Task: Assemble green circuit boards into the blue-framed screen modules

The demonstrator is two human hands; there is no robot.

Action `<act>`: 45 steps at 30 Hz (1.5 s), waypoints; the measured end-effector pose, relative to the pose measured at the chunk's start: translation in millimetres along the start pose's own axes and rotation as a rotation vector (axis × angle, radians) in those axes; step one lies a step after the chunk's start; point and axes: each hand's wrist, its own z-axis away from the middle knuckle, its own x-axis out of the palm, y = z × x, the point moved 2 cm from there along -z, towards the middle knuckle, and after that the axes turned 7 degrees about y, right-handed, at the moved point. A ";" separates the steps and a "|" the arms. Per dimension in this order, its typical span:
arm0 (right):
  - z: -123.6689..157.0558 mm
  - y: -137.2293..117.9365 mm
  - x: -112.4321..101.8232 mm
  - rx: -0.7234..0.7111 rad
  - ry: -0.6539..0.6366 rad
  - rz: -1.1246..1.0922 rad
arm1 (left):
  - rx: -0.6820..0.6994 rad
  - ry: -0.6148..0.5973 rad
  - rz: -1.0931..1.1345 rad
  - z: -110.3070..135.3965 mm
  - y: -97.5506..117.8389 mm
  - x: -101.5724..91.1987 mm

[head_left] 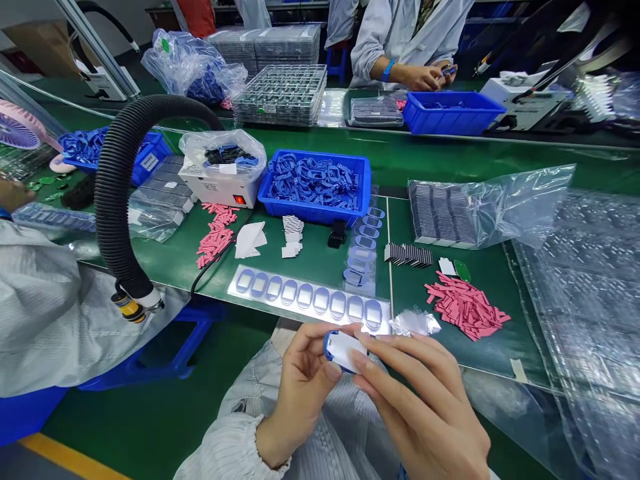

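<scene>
Between my two hands, just off the table's front edge, is a small oval device (345,351) with a blue rim and a white face turned up. My left hand (310,380) grips its left end between thumb and fingers. The fingers of my right hand (420,387) pinch its right end and press on the white face, hiding part of it. Just beyond my hands lies a strip of oval blue-rimmed stickers (305,294). A second strip of such stickers (367,243) runs away from me behind it.
A blue bin (314,215) of blue plastic frames stands ahead. Pink strips lie in piles at right (467,307) and left (216,233). A black flexible hose (113,193) arches at left. Bagged grey parts (443,213) lie at right. Co-workers sit opposite and at left.
</scene>
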 end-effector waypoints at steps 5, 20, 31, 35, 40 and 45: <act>2.1 -2.2 4.9 0.040 -0.008 -0.031 | -0.118 0.081 0.062 0.4 -4.1 3.2; 37.6 146.0 -28.7 0.311 0.097 0.480 | -0.452 0.301 0.096 -0.4 -13.0 -35.8; 42.1 179.1 -15.3 0.220 -0.115 0.563 | -0.478 0.271 0.072 2.3 -12.5 -31.0; 37.1 174.9 -20.0 0.196 -0.026 0.555 | -0.480 0.289 0.031 2.3 -7.5 -25.6; 17.3 129.2 -26.1 0.205 0.198 0.355 | -0.459 0.262 0.038 -2.2 -0.5 -11.1; -5.9 61.1 -12.4 0.284 0.146 -0.324 | -0.435 0.100 0.114 -9.3 -1.2 3.4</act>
